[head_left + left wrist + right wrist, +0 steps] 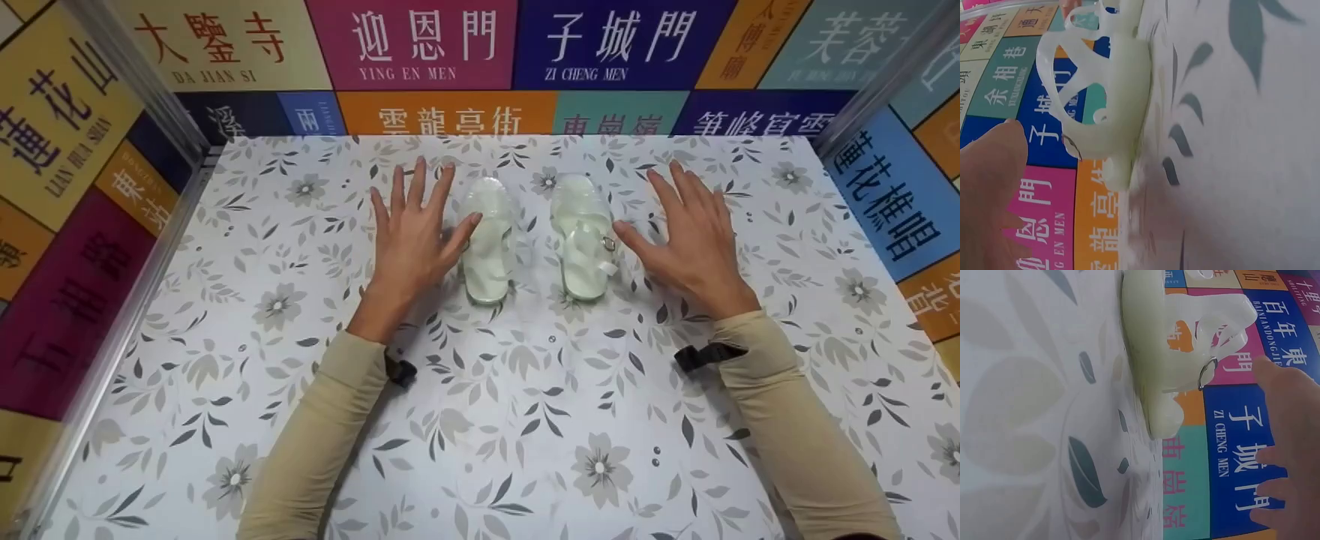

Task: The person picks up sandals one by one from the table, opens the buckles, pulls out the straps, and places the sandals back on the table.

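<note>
Two pale green, translucent sandals stand side by side on the patterned table, toes toward the back wall. Just left of the left sandal (489,259) is my left hand (414,240), fingers spread, its thumb near or over the sandal's edge; contact is unclear. Beside the right sandal (585,259), my right hand (690,240) is spread too, its thumb apart from the buckle (610,244). The left wrist view shows the strapped side of a sandal (1123,95) beyond the thumb (999,152). A buckled sandal (1151,349) appears in the right wrist view. Neither hand grips anything.
White table covering (495,420) with grey leaves and flowers lies under everything. Colourful panels with Chinese lettering (420,45) rise behind the table and along both sides. A dark strap (401,369) circles the left wrist and another (705,356) the right.
</note>
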The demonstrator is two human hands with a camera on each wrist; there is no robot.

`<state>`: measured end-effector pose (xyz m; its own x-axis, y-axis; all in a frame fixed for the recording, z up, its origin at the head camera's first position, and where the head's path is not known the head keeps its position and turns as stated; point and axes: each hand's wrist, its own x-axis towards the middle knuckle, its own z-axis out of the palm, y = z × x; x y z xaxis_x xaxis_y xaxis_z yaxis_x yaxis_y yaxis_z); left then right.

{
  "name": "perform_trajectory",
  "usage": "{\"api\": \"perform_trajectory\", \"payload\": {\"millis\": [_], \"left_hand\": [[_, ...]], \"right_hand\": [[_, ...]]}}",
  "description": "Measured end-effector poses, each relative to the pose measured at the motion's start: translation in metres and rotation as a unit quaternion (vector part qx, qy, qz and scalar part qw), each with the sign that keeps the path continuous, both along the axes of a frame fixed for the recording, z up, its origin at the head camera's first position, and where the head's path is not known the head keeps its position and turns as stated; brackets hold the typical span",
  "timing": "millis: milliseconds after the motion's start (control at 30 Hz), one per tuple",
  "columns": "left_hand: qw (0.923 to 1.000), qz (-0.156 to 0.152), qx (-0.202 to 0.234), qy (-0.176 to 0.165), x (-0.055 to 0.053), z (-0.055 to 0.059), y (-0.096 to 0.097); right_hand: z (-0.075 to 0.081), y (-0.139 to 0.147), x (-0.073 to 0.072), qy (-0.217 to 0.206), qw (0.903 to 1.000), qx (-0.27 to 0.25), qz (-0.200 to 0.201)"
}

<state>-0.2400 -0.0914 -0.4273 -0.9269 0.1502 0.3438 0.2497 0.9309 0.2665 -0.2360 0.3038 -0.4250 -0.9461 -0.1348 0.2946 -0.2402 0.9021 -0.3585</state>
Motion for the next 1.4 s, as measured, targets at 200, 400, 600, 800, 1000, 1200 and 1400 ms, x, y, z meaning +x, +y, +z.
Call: {"api": "perform_trajectory", "payload": {"millis": [200, 400, 600, 800, 1000, 1200, 1400], "left_hand": [[0.9984, -0.037, 0.006, 0.043, 0.007, 0.006, 0.012], [0.9944, -0.082, 0.033, 0.058, 0.015, 0.007, 0.029], [0.9894, -0.123, 0.048, 0.060, 0.023, 0.010, 0.054], [0.9863, -0.152, 0.059, 0.026, 0.030, 0.014, 0.081], [0.9797, -0.184, 0.076, 0.023, 0.037, 0.014, 0.110], [0.9745, -0.209, 0.082, 0.007, 0.043, 0.010, 0.133], [0.9663, -0.204, 0.136, -0.080, 0.048, 0.000, 0.146]], "right_hand": [[0.000, -0.006, 0.001, 0.053, 0.9968, -0.059, 0.006], [-0.002, -0.012, 0.003, 0.070, 0.9924, -0.099, 0.021], [-0.008, -0.015, 0.004, 0.062, 0.9857, -0.148, 0.053], [-0.016, -0.018, 0.006, 0.021, 0.9787, -0.192, 0.069], [-0.021, -0.022, 0.009, -0.030, 0.9749, -0.210, 0.066], [-0.028, -0.024, 0.011, -0.082, 0.9702, -0.220, 0.061], [-0.031, -0.024, 0.011, -0.129, 0.9586, -0.245, 0.068]]}}
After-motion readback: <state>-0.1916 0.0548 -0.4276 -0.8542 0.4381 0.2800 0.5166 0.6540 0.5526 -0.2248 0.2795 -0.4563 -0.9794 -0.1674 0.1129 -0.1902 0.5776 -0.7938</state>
